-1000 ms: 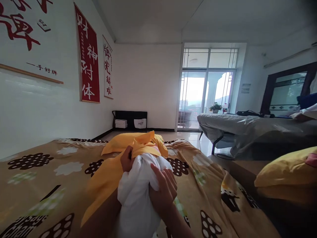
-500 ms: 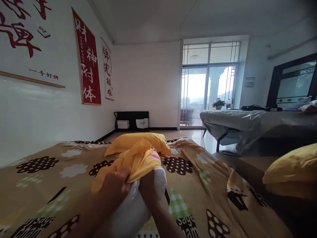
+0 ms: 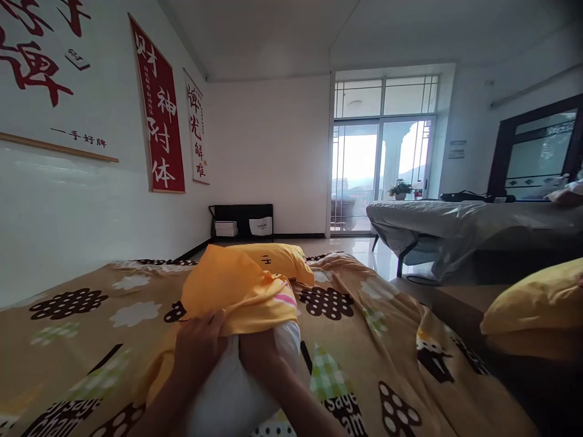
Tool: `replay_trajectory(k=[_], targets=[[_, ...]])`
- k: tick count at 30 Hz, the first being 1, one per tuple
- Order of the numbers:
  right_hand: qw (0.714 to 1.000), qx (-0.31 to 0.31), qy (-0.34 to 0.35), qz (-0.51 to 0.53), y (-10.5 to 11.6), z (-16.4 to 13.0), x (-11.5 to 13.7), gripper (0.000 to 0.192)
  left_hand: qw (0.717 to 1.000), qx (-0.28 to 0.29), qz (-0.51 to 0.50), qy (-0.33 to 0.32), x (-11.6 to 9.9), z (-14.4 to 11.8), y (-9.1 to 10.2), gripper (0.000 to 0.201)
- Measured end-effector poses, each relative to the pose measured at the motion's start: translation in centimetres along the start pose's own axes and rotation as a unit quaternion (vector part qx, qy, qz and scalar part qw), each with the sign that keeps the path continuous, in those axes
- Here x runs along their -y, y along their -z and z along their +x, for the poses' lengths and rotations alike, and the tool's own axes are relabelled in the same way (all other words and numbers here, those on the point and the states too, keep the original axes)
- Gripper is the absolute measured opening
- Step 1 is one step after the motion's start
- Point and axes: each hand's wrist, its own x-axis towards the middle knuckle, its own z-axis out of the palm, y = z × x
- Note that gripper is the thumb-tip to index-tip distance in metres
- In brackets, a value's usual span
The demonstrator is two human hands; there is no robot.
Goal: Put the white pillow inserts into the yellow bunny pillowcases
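Note:
A white pillow lies in front of me on the bed, its far end inside a yellow pillowcase. My left hand is closed on the left side of the pillowcase's opening, fingers bunched in the cloth. My right hand grips the top of the white pillow just inside the opening; its fingertips are hidden under the yellow hem. Pink stripes show on the pillowcase near its right edge. Behind it rests another yellow pillow, partly covered from view.
A brown patterned blanket covers the bed. At the right edge is another yellow pillow. Beyond stands a plastic-covered table with things on it. A low black shelf stands by the far wall, left of a glass door.
The pillowcase's loose part has flopped up and left, now spread smoother and higher. Both hands have shifted slightly left, the right one deeper under the hem.

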Motion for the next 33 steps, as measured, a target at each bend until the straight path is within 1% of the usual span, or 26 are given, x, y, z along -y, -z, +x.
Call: replay_trajectory(k=[2,3,4,6,8,9,11,12,14,15,16,17,18,19,20,21,22,24,26,28,29,31,33], targets=[[0.998,0.030,0.048,-0.013,2.1,-1.4,1.5,0.037,0.997,0.057,-0.007,0.054,1.4,0.0,-0.8,0.032],[0.995,0.039,0.088,-0.015,3.4,-2.3,1.7,0.040,0.994,0.078,-0.012,0.080,2.0,-0.2,-0.9,0.032],[0.991,0.033,0.130,-0.018,4.7,-3.4,1.6,0.040,0.991,0.090,-0.020,0.099,2.5,-0.5,-0.9,0.032],[0.979,-0.014,0.197,-0.039,6.8,-6.0,0.3,0.039,0.987,0.090,-0.038,0.131,3.3,-1.1,-0.6,0.030],[0.975,-0.066,0.192,-0.094,7.6,-8.6,-1.9,0.040,0.983,0.085,-0.060,0.154,3.7,-1.8,-0.1,0.024],[0.973,-0.077,0.183,-0.120,7.3,-9.7,-2.9,0.041,0.980,0.084,-0.074,0.164,3.8,-2.0,0.2,0.022],[0.967,-0.075,0.192,-0.154,5.8,-11.1,-4.2,0.046,0.972,0.088,-0.107,0.188,3.7,-2.1,0.5,0.019],[0.962,-0.080,0.205,-0.162,4.7,-11.4,-4.5,0.047,0.969,0.087,-0.126,0.196,3.5,-2.1,0.7,0.018],[0.948,-0.109,0.240,-0.177,2.4,-11.0,-4.0,0.049,0.967,0.067,-0.149,0.193,3.1,-2.0,0.9,0.020],[0.946,-0.120,0.241,-0.183,1.3,-10.3,-3.4,0.051,0.972,0.042,-0.148,0.177,2.9,-1.9,1.0,0.021],[0.950,-0.112,0.228,-0.183,0.5,-9.3,-2.7,0.055,0.979,0.006,-0.136,0.149,2.8,-1.8,1.2,0.023],[0.960,-0.086,0.202,-0.172,-0.2,-8.2,-1.9,0.061,0.986,-0.036,-0.120,0.114,2.6,-1.8,1.5,0.024],[0.974,-0.051,0.162,-0.150,-0.7,-6.8,-1.1,0.065,0.989,-0.076,-0.103,0.072,2.6,-1.8,2.0,0.024],[0.986,-0.022,0.115,-0.121,-1.2,-5.5,-0.5,0.066,0.990,-0.101,-0.088,0.034,2.5,-1.8,2.5,0.022],[0.994,-0.008,0.068,-0.089,-1.7,-4.1,0.1,0.065,0.990,-0.119,-0.078,0.001,2.4,-1.7,3.0,0.018],[0.997,-0.009,0.034,-0.062,-2.3,-2.8,0.5,0.063,0.989,-0.126,-0.070,-0.026,2.3,-1.7,3.7,0.015],[0.999,-0.030,0.014,-0.040,-3.1,-1.6,0.9,0.061,0.989,-0.126,-0.064,-0.049,2.1,-1.7,4.2,0.016],[0.997,-0.077,0.006,-0.027,-5.0,0.3,1.3,0.058,0.988,-0.122,-0.053,-0.073,1.8,-1.8,5.2,0.024],[0.995,-0.099,0.008,-0.033,-7.1,1.2,1.6,0.056,0.988,-0.129,-0.045,-0.073,1.6,-1.9,5.6,0.027],[0.995,-0.092,0.010,-0.031,-8.8,1.4,1.9,0.054,0.988,-0.141,-0.035,-0.047,1.4,-2.1,5.7,0.026],[0.996,-0.085,0.009,-0.023,-9.2,1.3,2.0,0.053,0.988,-0.148,-0.033,-0.032,1.2,-2.2,5.7,0.025],[0.997,-0.075,-0.005,0.001,-9.3,0.9,2.4,0.050,0.984,-0.169,-0.044,-0.026,0.7,-2.1,5.7,0.027],[0.996,-0.069,-0.035,0.033,-8.4,0.7,2.6,0.047,0.978,-0.187,-0.082,-0.039,-0.1,-1.8,6.0,0.030]])
